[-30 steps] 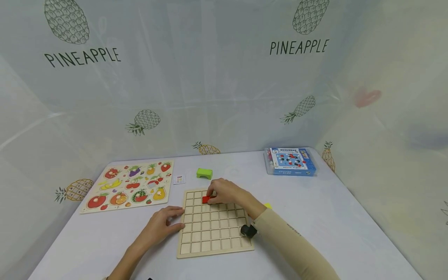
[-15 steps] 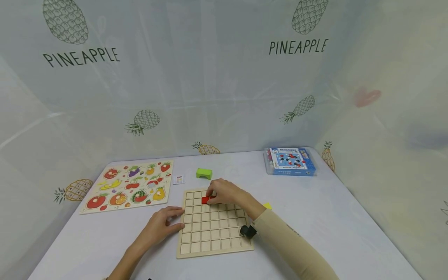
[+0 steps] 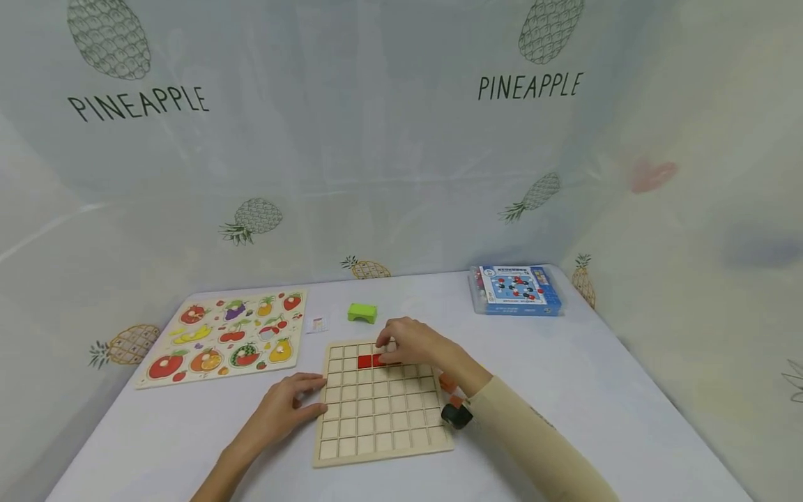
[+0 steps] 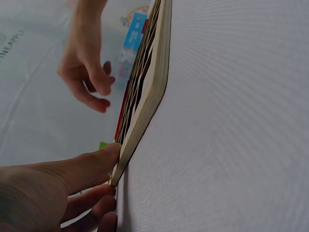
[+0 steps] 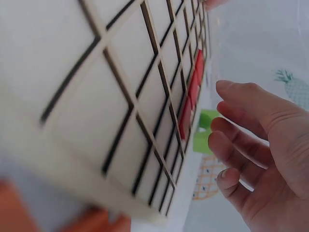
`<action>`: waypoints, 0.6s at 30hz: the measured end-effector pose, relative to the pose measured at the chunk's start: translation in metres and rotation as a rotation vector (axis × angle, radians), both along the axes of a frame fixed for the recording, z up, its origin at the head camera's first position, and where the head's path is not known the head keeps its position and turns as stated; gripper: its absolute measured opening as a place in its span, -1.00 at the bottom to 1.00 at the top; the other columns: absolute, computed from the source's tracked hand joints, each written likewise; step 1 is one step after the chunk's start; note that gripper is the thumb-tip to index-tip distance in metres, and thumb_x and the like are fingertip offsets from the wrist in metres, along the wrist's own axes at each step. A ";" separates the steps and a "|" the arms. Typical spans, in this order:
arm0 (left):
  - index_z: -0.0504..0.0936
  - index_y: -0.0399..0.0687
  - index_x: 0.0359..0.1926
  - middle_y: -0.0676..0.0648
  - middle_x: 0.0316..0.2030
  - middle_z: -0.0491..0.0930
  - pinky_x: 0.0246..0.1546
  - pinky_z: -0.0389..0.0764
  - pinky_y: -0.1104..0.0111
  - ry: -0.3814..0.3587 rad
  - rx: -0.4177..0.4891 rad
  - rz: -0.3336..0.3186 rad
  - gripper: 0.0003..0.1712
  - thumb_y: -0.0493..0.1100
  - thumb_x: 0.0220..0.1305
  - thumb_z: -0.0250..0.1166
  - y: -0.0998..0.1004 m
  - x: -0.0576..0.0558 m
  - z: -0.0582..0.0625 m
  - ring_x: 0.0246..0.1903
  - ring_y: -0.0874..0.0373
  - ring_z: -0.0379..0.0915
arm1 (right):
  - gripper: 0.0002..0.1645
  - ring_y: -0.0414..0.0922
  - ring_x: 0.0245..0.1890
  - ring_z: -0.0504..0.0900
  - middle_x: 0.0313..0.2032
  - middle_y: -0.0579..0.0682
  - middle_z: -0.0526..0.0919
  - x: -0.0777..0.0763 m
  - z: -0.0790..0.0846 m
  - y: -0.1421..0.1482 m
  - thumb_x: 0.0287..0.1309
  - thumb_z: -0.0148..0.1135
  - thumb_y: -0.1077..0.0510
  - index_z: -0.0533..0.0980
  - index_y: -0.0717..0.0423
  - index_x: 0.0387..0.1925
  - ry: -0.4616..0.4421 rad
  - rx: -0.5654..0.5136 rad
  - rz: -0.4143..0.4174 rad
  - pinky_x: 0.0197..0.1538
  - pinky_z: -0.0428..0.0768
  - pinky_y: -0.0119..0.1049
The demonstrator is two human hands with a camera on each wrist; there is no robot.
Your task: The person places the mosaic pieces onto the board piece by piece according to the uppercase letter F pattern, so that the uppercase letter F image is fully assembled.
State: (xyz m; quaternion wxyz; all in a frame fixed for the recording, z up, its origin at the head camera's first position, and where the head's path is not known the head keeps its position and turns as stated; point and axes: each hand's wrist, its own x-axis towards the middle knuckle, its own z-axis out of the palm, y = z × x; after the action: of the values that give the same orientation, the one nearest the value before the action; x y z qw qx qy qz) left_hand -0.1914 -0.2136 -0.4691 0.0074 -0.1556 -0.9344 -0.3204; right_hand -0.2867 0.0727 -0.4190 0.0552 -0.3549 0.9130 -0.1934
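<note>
A wooden grid board lies flat on the white table. A long red piece sits in a row of its cells near the far edge, partly hidden by my right hand in the head view. That hand hovers just over the board, fingers loosely bent and holding nothing; in the right wrist view a gap shows between the right fingertips and the red piece. My left hand rests at the board's left edge. The left wrist view shows its thumb touching the board's side.
Beyond the board stands a green arch-shaped block, beside a small printed card. A fruit puzzle board lies at left, a blue boxed set at back right. Orange pieces lie beside the board under my right forearm.
My right hand has let go of the red piece and drawn slightly right and up, uncovering more of it. Orange pieces now show by the forearm; the yellow one is hidden. The left hand stays.
</note>
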 end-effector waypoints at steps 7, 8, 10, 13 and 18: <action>0.68 -0.06 0.07 -0.05 0.11 0.64 -0.25 0.54 0.48 0.005 0.001 -0.006 -0.47 0.02 0.07 0.48 -0.003 0.001 -0.001 -0.02 0.07 0.57 | -0.72 -0.21 -0.39 0.54 -0.12 -0.01 0.69 0.011 0.009 0.030 0.18 0.36 0.07 0.68 0.08 -0.09 -0.007 -0.063 -0.011 -0.29 0.52 -0.38; 0.67 -0.06 0.08 -0.05 0.11 0.64 -0.25 0.54 0.48 0.008 0.003 -0.009 -0.46 0.02 0.07 0.48 -0.003 0.001 -0.001 -0.02 0.07 0.57 | -0.71 -0.22 -0.40 0.53 -0.12 0.00 0.69 0.012 0.010 0.035 0.18 0.37 0.07 0.67 0.08 -0.08 -0.007 -0.065 -0.016 -0.28 0.51 -0.39; 0.67 -0.06 0.08 -0.04 0.11 0.64 -0.25 0.53 0.48 0.013 0.003 -0.012 -0.46 0.02 0.08 0.48 -0.003 0.000 -0.002 -0.03 0.09 0.57 | -0.70 -0.23 -0.40 0.52 -0.11 0.02 0.69 0.015 0.011 0.046 0.17 0.37 0.08 0.67 0.09 -0.07 -0.008 -0.072 -0.025 -0.28 0.50 -0.40; 0.67 -0.07 0.08 -0.04 0.11 0.64 -0.26 0.52 0.48 0.016 0.005 -0.011 -0.46 0.02 0.07 0.49 -0.002 0.001 -0.003 -0.06 0.11 0.57 | -0.67 -0.25 -0.43 0.49 -0.09 0.01 0.69 0.021 0.012 0.060 0.17 0.37 0.05 0.66 0.07 -0.05 -0.008 -0.068 -0.050 -0.31 0.50 -0.42; 0.67 -0.08 0.08 -0.06 0.11 0.63 -0.28 0.52 0.48 0.018 0.009 -0.016 -0.46 0.01 0.07 0.48 -0.002 0.001 -0.002 -0.08 0.12 0.56 | -0.64 -0.28 -0.48 0.48 -0.07 -0.04 0.70 0.031 0.015 0.083 0.14 0.39 0.04 0.66 0.04 -0.03 -0.001 -0.048 -0.085 -0.37 0.50 -0.45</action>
State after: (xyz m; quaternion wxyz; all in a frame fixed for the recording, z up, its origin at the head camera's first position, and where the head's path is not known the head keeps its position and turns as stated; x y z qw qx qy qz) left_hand -0.1904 -0.2155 -0.4715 0.0142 -0.1657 -0.9316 -0.3233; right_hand -0.2556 0.1558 -0.4040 0.0390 -0.3167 0.9224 -0.2177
